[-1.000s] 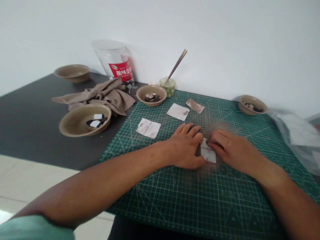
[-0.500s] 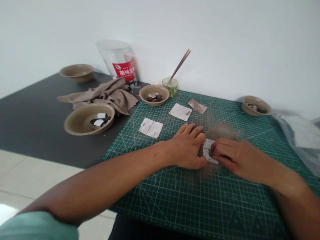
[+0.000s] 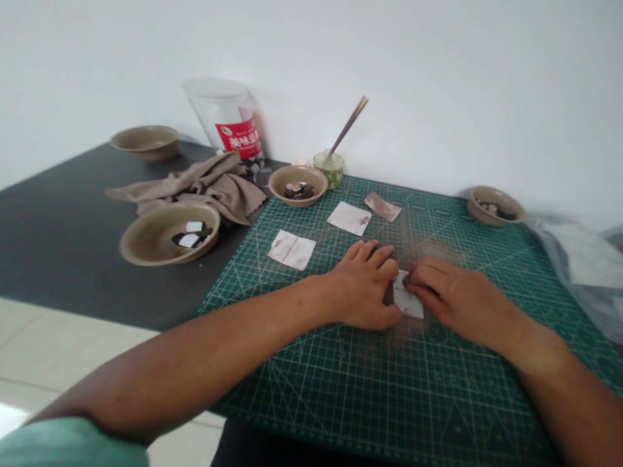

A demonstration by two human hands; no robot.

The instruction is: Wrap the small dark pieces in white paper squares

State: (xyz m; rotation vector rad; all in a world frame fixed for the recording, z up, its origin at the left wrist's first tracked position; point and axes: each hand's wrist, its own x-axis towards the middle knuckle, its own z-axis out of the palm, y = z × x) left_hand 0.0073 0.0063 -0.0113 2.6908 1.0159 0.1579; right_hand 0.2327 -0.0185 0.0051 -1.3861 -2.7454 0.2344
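Note:
My left hand lies on the green cutting mat with its fingers spread, pressing the left edge of a small whitish sheet smudged with brown. My right hand is pinched over the upper part of that sheet. A bit of something small and dark shows at its fingertips; the fingers hide most of it. Brown dust is smeared on the mat around the sheet. Farther back lie a creased white square, another white square and a brown piece of paper.
Bowls with small dark pieces stand at the left, back and right. A brown cloth, a clear tub and another bowl are at back left. Chopsticks lean in a small cup. A plastic bag lies right.
My right hand has moved slightly up and left over the sheet, showing more of its lower part. My left hand stays pressed in place.

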